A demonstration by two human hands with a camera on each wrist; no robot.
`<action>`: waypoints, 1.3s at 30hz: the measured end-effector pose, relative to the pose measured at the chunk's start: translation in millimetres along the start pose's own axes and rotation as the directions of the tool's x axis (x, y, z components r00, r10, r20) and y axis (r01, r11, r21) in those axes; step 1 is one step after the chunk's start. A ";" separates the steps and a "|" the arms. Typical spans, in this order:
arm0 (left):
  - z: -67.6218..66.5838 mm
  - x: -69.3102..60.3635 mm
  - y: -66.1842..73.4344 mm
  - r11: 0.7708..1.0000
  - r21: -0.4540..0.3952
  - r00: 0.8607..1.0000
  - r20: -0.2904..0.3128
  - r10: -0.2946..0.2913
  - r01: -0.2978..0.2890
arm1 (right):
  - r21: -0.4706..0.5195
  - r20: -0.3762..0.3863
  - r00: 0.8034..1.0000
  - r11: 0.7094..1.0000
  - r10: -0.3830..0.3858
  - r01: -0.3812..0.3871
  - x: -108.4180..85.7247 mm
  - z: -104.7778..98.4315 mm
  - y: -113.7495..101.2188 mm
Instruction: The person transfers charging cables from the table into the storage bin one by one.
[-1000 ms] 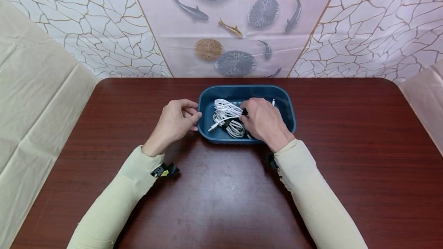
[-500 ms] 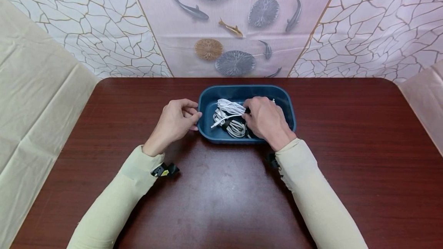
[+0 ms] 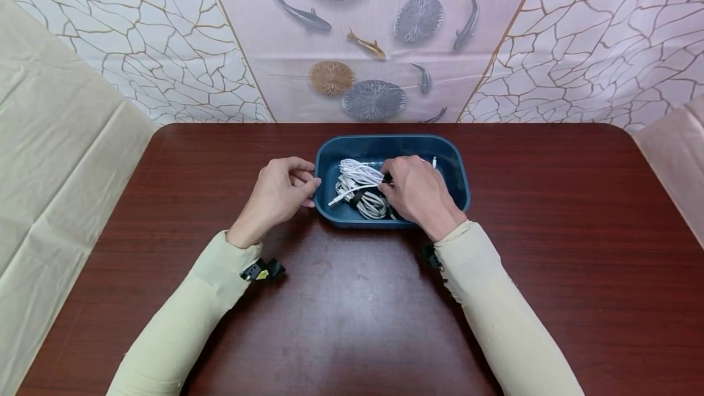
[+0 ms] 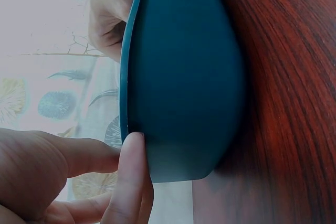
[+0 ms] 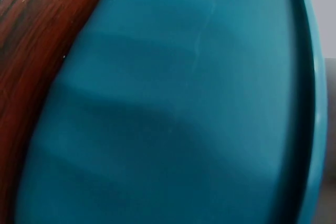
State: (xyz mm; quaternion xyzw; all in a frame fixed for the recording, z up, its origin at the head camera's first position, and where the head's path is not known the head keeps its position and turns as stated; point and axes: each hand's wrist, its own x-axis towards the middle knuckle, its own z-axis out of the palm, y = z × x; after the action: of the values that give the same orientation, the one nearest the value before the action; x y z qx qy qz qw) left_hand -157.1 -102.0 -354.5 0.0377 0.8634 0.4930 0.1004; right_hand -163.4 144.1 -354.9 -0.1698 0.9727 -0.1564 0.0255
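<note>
In the head view my right hand [image 3: 418, 191] reaches into a blue bin [image 3: 393, 224] and grips a coiled white cable [image 3: 359, 171], partly hidden under the fingers. Its loose end with a plug points left across a greyish coiled cable [image 3: 371, 205] with a black strap. At the bin's left end my left hand [image 3: 280, 191] pinches the rim; the left wrist view has its fingertips [image 4: 134, 145] against the outer wall, just under the lip. The right wrist view is filled by the bin's wall [image 5: 157, 103], with the right hand's fingers not visible.
A small white connector [image 3: 434, 162] sticks up at the bin's right side, behind the right hand. The bin stands on a dark red-brown wooden table [image 3: 550, 231], near its far edge. A patterned cloth [image 3: 363, 35] hangs behind the table.
The white coiled cable shifted right with the right hand, then back left, its plug ending slightly further left than at first. The left hand and the bin stayed in place.
</note>
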 end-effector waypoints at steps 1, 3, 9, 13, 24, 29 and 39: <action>0.0 0.0 0.0 1.000 -0.001 1.000 0.000 0.001 -0.001 | 0.000 0.004 1.000 1.000 0.001 -0.001 0.2 0.0 0.1; 0.1 0.0 0.0 1.000 -0.004 1.000 -0.001 0.004 -0.004 | 0.004 0.018 1.000 1.000 0.013 -0.013 0.5 -0.3 0.1; 0.3 0.1 0.0 1.000 -0.003 1.000 -0.002 0.005 -0.005 | 0.004 0.042 0.998 0.998 0.055 -0.055 0.7 -1.7 0.2; 0.2 0.1 0.2 1.000 -0.001 1.000 -0.002 0.002 -0.002 | 0.001 0.031 0.997 0.997 0.071 -0.071 0.5 -3.2 1.2; 0.3 -0.6 0.8 1.000 -0.002 1.000 0.000 -0.001 0.001 | -0.004 0.026 0.998 0.998 0.057 -0.056 0.1 -2.1 2.1; -0.1 -0.8 0.9 1.000 -0.001 1.000 0.000 -0.002 0.002 | -0.007 0.030 0.998 0.999 0.054 -0.054 0.5 -2.0 2.3; 0.3 -0.4 2.1 1.000 -0.001 1.000 0.001 -0.004 0.004 | 0.009 0.022 0.998 0.998 0.060 -0.060 -1.0 -3.5 3.2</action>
State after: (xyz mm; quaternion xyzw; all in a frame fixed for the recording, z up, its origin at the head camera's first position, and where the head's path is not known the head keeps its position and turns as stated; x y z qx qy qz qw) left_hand -156.7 -100.7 -352.8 0.0362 0.8633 0.4930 0.1020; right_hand -163.9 148.3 -352.5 -0.1422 0.9762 -0.1582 0.0415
